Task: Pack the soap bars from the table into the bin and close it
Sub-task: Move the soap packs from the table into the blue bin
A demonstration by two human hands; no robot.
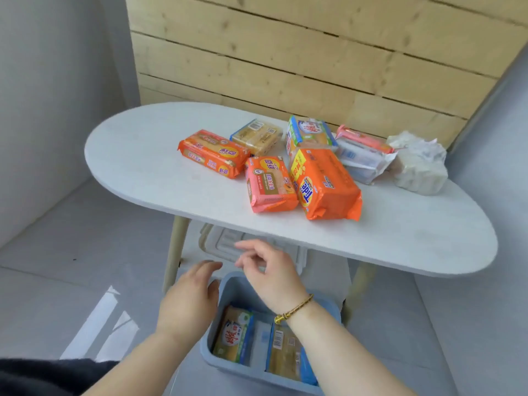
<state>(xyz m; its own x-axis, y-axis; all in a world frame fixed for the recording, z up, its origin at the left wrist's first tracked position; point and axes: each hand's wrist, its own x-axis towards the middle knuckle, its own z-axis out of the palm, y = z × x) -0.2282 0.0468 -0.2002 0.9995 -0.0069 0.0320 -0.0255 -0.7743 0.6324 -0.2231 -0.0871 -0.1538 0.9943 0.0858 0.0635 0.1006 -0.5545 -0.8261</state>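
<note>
A white oval tabletop point(137, 155) fills the middle of the view, with a wall of pale wooden planks point(285, 52) behind it. Below the tabletop's near edge, on the grey floor point(71, 252), stands a light blue bin point(228, 281), open at the top. A pale lid point(223, 244) lies on the floor under the tabletop, just beyond the bin.

On the tabletop, toward its far right side, lie the wrapped soap bars in a loose cluster. A large orange pack point(325, 184) is nearest the front edge, touching a pink pack point(270, 184) on its left. Further left sits a long orange pack point(213, 152), and behind it a yellowish clear-wrapped pack point(257, 135). A blue-and-green pack point(310, 134) leans behind the large orange one. To the right are a clear pack with a pink one on top point(361, 154), then a crumpled white bundle point(420, 164) at the far right.

Inside the bin lie a yellow-and-blue soap pack point(233, 335) and a second yellowish pack point(285, 355).

Both hands hover over the bin. The left hand point(188, 298) is spread flat by the bin's left rim, holding nothing. The right hand point(271, 270), with a gold bracelet point(294, 308) at the wrist, has its grip loosely curled and empty.
</note>
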